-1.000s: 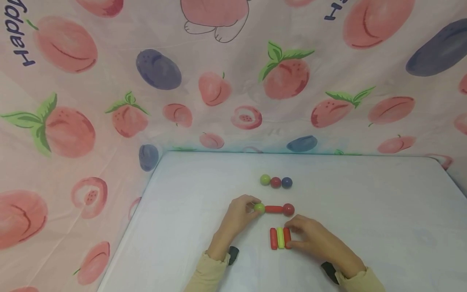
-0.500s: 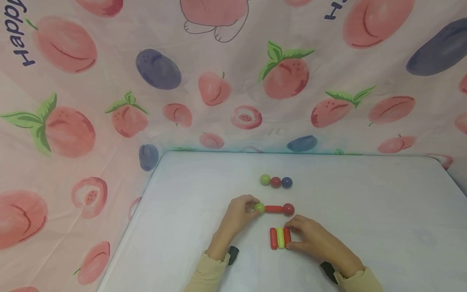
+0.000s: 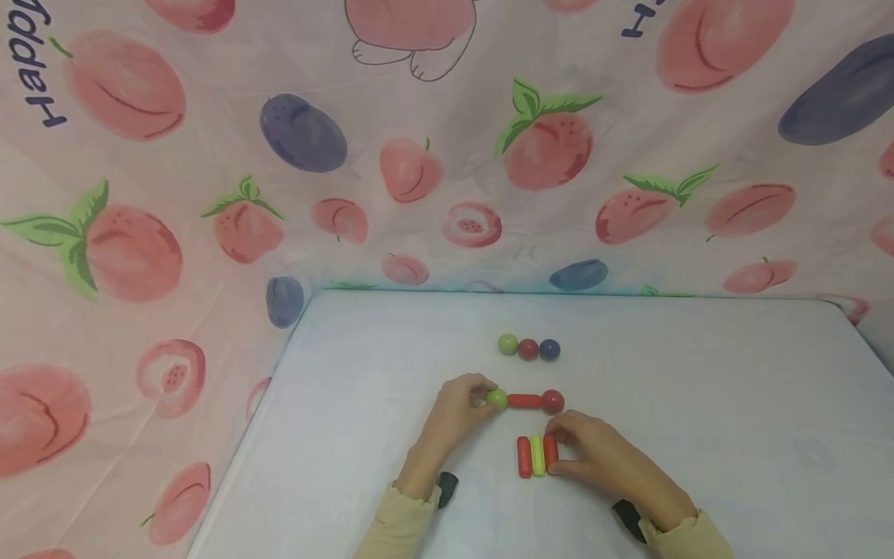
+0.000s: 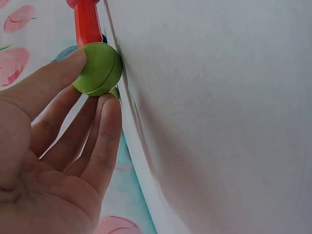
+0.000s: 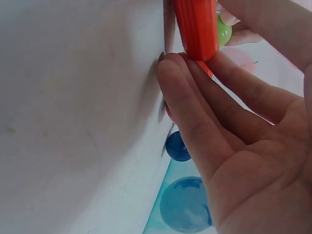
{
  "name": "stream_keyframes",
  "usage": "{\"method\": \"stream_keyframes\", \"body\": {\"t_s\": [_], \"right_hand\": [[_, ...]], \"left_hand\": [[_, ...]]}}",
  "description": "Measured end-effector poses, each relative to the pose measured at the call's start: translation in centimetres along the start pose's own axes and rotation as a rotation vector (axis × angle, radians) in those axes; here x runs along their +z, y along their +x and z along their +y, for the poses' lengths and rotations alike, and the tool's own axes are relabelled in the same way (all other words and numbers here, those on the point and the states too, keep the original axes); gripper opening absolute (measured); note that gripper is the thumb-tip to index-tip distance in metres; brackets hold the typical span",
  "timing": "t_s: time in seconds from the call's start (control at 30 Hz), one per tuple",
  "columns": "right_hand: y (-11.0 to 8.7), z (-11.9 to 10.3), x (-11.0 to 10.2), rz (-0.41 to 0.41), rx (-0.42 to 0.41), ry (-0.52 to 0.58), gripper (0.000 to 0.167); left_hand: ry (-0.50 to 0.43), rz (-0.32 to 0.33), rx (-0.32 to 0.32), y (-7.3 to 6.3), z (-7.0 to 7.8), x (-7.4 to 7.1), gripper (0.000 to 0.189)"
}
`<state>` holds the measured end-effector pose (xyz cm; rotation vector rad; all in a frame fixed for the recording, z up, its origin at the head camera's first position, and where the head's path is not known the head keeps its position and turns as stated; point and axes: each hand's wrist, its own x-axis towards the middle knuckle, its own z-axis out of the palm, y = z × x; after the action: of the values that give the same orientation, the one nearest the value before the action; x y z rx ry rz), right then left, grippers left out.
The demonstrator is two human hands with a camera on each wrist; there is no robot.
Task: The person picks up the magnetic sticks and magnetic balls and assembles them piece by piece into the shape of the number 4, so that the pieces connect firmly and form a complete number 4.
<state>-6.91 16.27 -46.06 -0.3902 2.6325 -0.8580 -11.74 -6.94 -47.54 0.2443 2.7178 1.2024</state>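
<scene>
My left hand [image 3: 457, 413] pinches a green ball [image 3: 497, 399] between thumb and fingertips; the left wrist view shows the same green ball [image 4: 99, 69] close up. A red rod [image 3: 524, 401] joins this ball in line with a red ball [image 3: 553, 401] on its right. Nearer to me, three short rods lie side by side: a red rod [image 3: 524, 456], a yellow-green rod [image 3: 537, 456] and another red rod [image 3: 551, 453]. My right hand [image 3: 604, 460] holds this rightmost rod by its two ends, and in the right wrist view the grooved red rod [image 5: 196, 29] sits at the fingertips.
Behind the hands, a green ball [image 3: 507, 344], a red ball [image 3: 528, 348] and a blue ball [image 3: 549, 349] form a row on the white table [image 3: 698, 388]. A fruit-patterned cloth [image 3: 433, 178] stands along the table's back and left edges.
The rightmost red rod has shifted very slightly to the right and away from me in my right hand. My left hand and the ball-and-rod piece stay practically where they were.
</scene>
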Motion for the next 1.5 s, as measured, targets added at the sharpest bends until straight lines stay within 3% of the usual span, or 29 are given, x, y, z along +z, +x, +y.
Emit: {"method": "stream_keyframes", "body": {"t_s": [0.27,0.57,1.13,1.5], "right_hand": [[0.4,-0.5,0.1,0.013,0.106,0.049,0.040],[0.3,-0.3,-0.2,0.039,-0.015,0.093,0.029],[0.8,-0.6,-0.4,0.046,-0.048,0.132,0.025],[1.2,-0.4,-0.8,0.069,-0.132,0.150,0.022]], "left_hand": [[0.008,0.006,-0.003,-0.1,0.1,0.0,0.024],[0.013,0.005,-0.002,-0.1,0.1,0.0,0.023],[0.012,0.006,-0.023,-0.3,0.3,-0.1,0.024],[-0.012,-0.006,-0.004,-0.4,0.1,-0.1,0.026]]}}
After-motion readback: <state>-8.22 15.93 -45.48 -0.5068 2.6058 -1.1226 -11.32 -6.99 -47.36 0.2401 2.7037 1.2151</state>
